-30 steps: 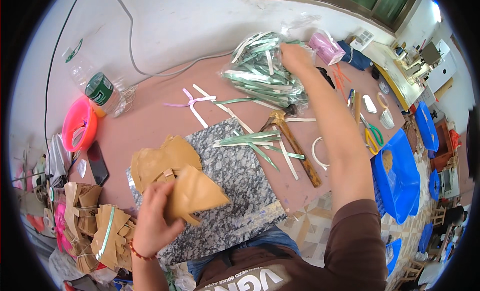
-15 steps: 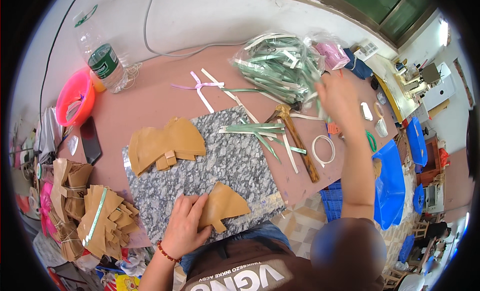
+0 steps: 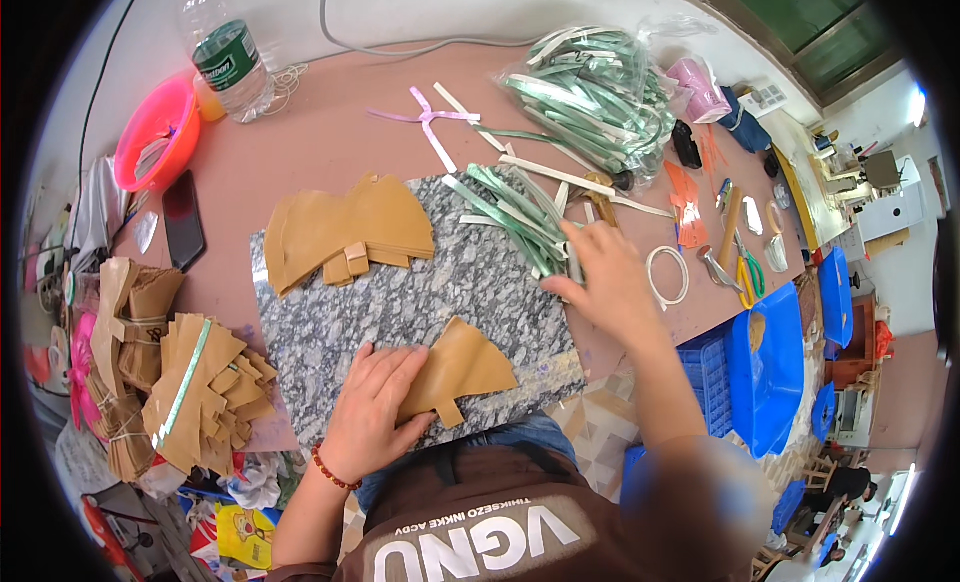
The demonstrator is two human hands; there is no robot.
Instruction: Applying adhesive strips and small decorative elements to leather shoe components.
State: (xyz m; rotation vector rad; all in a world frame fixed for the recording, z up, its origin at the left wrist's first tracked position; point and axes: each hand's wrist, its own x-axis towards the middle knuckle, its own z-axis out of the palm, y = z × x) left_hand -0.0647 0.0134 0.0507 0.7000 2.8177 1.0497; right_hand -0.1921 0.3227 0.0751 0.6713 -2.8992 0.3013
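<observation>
My left hand [image 3: 372,407] rests at the near edge of the speckled stone slab [image 3: 335,347]. Its fingers and thumb grip the left side of a fan-shaped tan leather-like piece [image 3: 465,367] with a small tab. At the slab's far right corner, my right hand [image 3: 608,282] has thumb and fingers around a bunch of green and white strips [image 3: 515,217]. Farther left on the slab lies a stack of matching tan pieces [image 3: 350,232]. A hammer's head [image 3: 600,189] shows partly behind the strips; my right hand and arm hide its handle.
Beyond the slab sits a clear bag of strips [image 3: 600,97]. On the right are a white coil [image 3: 667,277], pliers [image 3: 718,267], scissors [image 3: 748,272] and blue crates [image 3: 770,382]. Bundled tan pieces [image 3: 205,382], a phone [image 3: 183,222], a pink bowl [image 3: 160,132] and a bottle [image 3: 232,72] occupy the left.
My right hand has come back from the bag to the slab, with more strips now under it. The left hand stays on the tan piece. The whole view has shifted slightly.
</observation>
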